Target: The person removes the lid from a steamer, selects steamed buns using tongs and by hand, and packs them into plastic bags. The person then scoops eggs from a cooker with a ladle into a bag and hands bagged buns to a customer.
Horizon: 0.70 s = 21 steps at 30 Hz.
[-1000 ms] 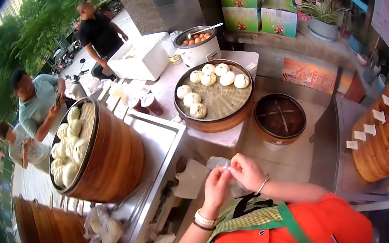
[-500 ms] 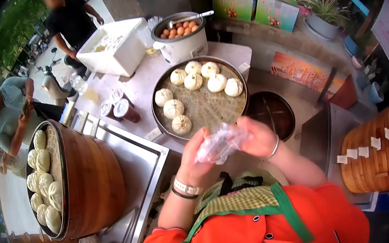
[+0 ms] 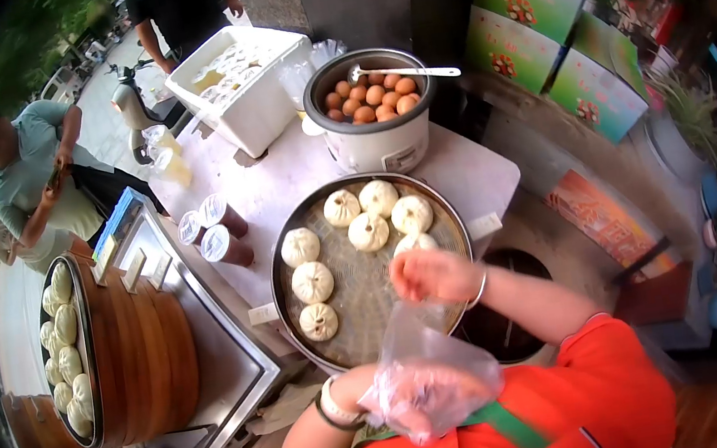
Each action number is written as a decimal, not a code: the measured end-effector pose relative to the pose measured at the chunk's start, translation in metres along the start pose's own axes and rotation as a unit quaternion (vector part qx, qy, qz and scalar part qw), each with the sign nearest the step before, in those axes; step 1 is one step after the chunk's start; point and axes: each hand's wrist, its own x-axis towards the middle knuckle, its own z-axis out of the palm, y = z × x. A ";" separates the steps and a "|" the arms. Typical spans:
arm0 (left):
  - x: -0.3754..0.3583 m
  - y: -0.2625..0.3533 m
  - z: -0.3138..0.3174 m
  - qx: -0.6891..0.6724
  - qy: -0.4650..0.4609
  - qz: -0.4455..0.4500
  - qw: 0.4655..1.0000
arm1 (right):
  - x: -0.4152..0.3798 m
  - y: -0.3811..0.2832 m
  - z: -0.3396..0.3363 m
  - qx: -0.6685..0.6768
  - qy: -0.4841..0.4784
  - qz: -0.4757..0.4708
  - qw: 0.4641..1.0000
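Note:
A clear plastic bag (image 3: 451, 362) is around my left hand (image 3: 415, 399), which holds it near my chest; the fingers show only blurred through it. My right hand (image 3: 435, 276) is over the right side of a round steamer tray (image 3: 353, 316), its fingers curled together. Whatever may be between those fingers is hidden. Just beyond them is a white bun (image 3: 415, 245), partly covered by the hand; I cannot tell whether they touch. Other buns lie along the tray's left side, such as one bun (image 3: 313, 282), and at its back, such as another bun (image 3: 368, 232).
Behind the tray stands a cooker of brown eggs (image 3: 379, 140) with a ladle. A white foam box (image 3: 254, 101) and sealed cups (image 3: 226, 245) are on the table. Stacked bamboo steamers (image 3: 142, 346) with buns stand left. People (image 3: 44, 167) are beyond. Cartons (image 3: 517, 46) are at back right.
My hands have moved apart. The right has left the bag and reached over the tray; the left stays low with the bag, now spread wider. The view has shifted.

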 end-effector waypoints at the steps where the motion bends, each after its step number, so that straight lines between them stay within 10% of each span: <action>1: 0.005 0.004 -0.004 0.143 0.048 0.038 0.988 | 0.011 -0.022 -0.041 0.042 0.115 -0.046 0.991; 3: 0.016 0.012 -0.004 0.284 0.102 0.070 0.951 | 0.034 -0.067 -0.122 0.086 0.337 -0.156 0.925; 8: 0.044 0.032 -0.004 0.180 0.258 -0.046 0.948 | 0.091 -0.165 -0.288 0.153 0.410 -0.241 0.866; 14: 0.038 0.023 -0.049 0.074 0.444 0.011 0.893 | 0.125 -0.214 -0.253 -0.098 0.215 -0.244 0.941; 15: 0.041 0.017 -0.069 0.095 0.494 0.143 0.852 | 0.133 -0.217 -0.238 -0.198 0.198 -0.223 0.934; 21: 0.016 0.006 -0.148 0.008 0.637 0.220 0.739 | 0.164 -0.222 -0.195 -0.700 0.072 -0.247 0.666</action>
